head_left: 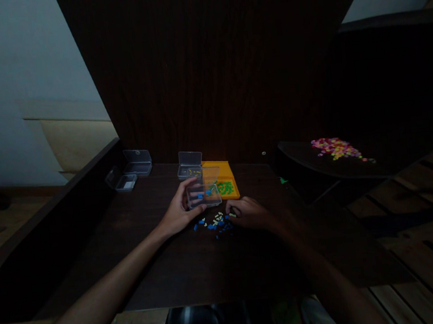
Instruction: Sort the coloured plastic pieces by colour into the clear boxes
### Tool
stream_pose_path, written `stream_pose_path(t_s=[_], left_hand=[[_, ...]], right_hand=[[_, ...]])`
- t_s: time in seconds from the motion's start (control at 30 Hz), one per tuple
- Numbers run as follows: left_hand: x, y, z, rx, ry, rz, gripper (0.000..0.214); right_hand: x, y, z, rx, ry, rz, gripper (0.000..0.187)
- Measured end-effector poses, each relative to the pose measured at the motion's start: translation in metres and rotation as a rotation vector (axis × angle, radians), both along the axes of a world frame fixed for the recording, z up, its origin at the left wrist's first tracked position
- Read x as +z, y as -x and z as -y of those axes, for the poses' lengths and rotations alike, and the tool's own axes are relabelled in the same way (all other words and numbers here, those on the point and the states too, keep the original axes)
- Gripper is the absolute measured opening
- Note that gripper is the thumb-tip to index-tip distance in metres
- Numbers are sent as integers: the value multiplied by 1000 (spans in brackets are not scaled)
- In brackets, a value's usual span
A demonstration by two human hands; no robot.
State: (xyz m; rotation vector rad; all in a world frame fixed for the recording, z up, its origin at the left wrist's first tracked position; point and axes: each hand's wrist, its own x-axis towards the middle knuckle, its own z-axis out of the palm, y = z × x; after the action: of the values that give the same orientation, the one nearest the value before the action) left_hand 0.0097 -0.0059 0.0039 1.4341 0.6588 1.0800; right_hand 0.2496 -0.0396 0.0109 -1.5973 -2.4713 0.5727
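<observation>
Clear plastic box [203, 195], lid flipped up, sits mid-table just behind a scatter of small blue and pale pieces [216, 224]; I see a few blue bits inside it. My left hand [178, 212] cups its near left side, fingers curled around the wall. My right hand [248, 213] rests half closed at the scatter's right edge, fingertips pinching among the pieces; I cannot tell if it holds one. Behind lie another open box [189, 166] with yellowish bits and an orange board [224, 181] bearing green pieces.
</observation>
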Motion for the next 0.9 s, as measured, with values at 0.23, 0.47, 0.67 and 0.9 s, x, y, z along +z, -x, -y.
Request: stream_pose_path(t_s=[0.23, 0.47, 0.67, 0.9], left_hand=[[0, 0, 1, -7, -7, 9, 68], [3, 0, 2, 5, -6, -7, 68], [0, 0, 1, -1, -7, 5, 68], [-1, 1, 0, -5, 11, 11, 69]], right_hand=[[0, -1, 0, -4, -23, 13, 13], [-2, -1, 0, -19, 5, 18, 15], [-2, -1, 0, -23, -8, 30, 17], [-2, 0, 0, -34, 13, 91, 17]])
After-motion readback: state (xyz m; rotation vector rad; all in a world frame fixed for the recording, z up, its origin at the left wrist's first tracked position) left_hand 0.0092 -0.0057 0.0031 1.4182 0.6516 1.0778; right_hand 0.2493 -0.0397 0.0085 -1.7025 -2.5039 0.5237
